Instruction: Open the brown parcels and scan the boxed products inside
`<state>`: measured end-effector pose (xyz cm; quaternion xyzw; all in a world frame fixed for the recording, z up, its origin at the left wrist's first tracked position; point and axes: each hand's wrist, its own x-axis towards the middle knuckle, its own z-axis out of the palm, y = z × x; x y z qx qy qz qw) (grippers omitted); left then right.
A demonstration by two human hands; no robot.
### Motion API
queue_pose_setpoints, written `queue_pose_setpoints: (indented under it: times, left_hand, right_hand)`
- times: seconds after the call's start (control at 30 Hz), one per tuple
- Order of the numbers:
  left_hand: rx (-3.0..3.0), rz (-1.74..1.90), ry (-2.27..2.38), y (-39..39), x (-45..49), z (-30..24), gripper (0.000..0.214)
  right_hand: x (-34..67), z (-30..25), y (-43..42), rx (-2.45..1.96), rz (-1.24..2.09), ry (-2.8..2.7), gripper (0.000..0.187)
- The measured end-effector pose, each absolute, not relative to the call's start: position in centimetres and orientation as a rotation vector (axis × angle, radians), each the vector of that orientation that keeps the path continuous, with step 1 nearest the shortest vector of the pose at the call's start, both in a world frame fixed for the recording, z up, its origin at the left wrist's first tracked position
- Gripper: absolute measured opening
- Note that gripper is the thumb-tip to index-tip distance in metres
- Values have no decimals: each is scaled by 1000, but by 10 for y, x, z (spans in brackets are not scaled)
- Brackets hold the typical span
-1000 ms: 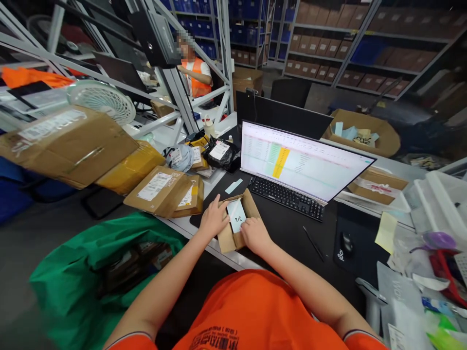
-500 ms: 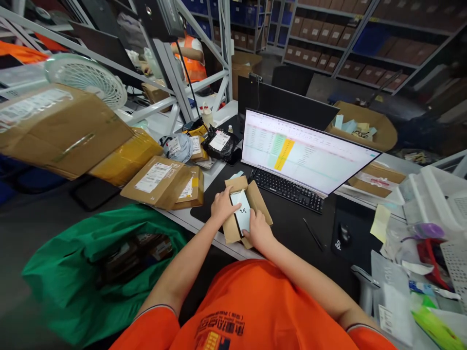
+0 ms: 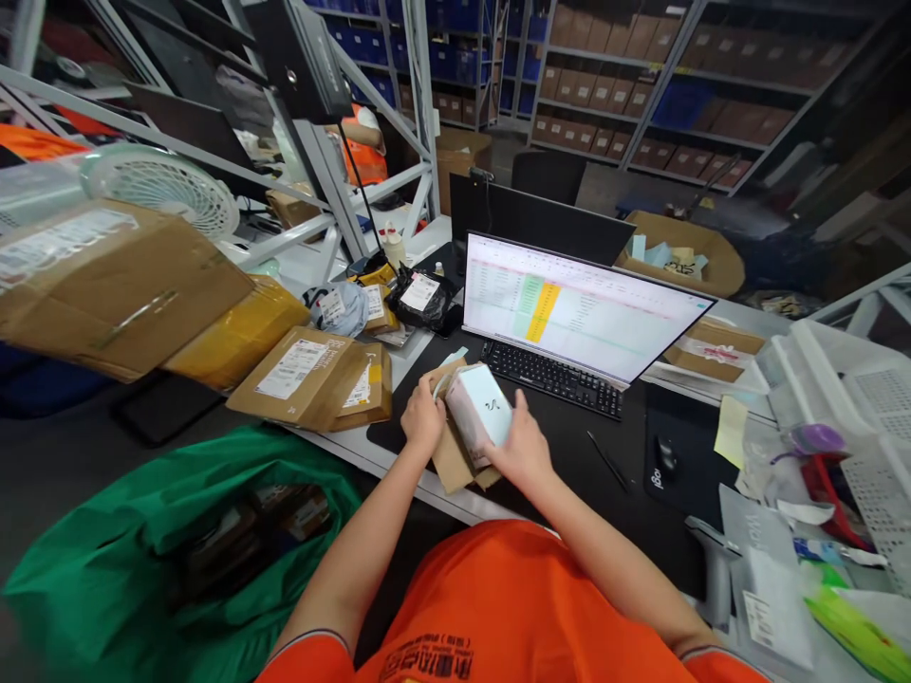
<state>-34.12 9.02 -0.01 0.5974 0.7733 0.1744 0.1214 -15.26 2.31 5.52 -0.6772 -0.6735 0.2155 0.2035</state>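
A white box (image 3: 488, 406) sits tilted at the mouth of an open brown carton (image 3: 450, 460), its upper part standing clear of the carton. The left hand (image 3: 425, 419) is closed on the carton's left side; the right hand (image 3: 525, 446) clasps the box at its right side and near end, well apart from the left. The step in hand seems to be parting box from carton; the next move calls for steadying the carton while the box clears its flaps.

Both lie close to the near edge of the surface (image 3: 370, 461), so a slip that way has little margin. The keyboard (image 3: 551, 378) and screen (image 3: 576, 323) limit movement on the far side, and labelled parcels (image 3: 293, 372) on the left. More open room lies rightward on the black mat (image 3: 562, 474), short of a pen (image 3: 607, 461) and a mouse (image 3: 666, 455).
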Motion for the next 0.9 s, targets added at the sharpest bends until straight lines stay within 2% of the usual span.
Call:
queue_pose_setpoints:
  times: [0.13,0.23,0.33,0.4,0.5,0.57,0.63,0.67,0.73,0.77,0.83,0.9]
  left_hand:
    - [1735,555,2256,87,-340,1,49]
    - [1848,587,2233,85,-335,11,55]
    - [1962,792,2107,77,-321,29,41]
    - [1950,993,1803,64,-303,43,37]
    - [1667,1112,1258,32,-264,58,50]
    - [1377,1057,949,9,-235,62,75]
    - [1092,964,728,-11,-208,63,99]
    - [959,933,686,-17,-197,63,102]
    - [737,943,757,-24,-179,63,93]
    - [650,988,837,-24,-171,64,85]
    - [525,1087,998,-19,-160,65,68]
    - [455,1155,1100,-11,-155,66,56]
  right_hand:
    - [-89,78,4,-1645,663,-1395,103]
    - [-40,75,-10,-1390,913,-1049,89]
    - [-8,61,-29,-1236,1127,-867,69]
    - [0,51,-45,-1222,1121,-865,65]
    - [-1,41,-70,-1357,774,-1025,75]
    - [-6,36,-85,-1479,417,-1250,76]
    - [-13,30,-94,-1563,141,-1513,58]
    - [-17,27,-96,-1588,49,-1636,45]
    - [-27,22,-96,-1591,-120,-1815,27]
    - [-31,21,-94,-1558,-217,-1870,25]
    - [-38,25,-88,-1409,-384,-1971,32]
    - [-34,31,-86,-1255,-360,-2113,41]
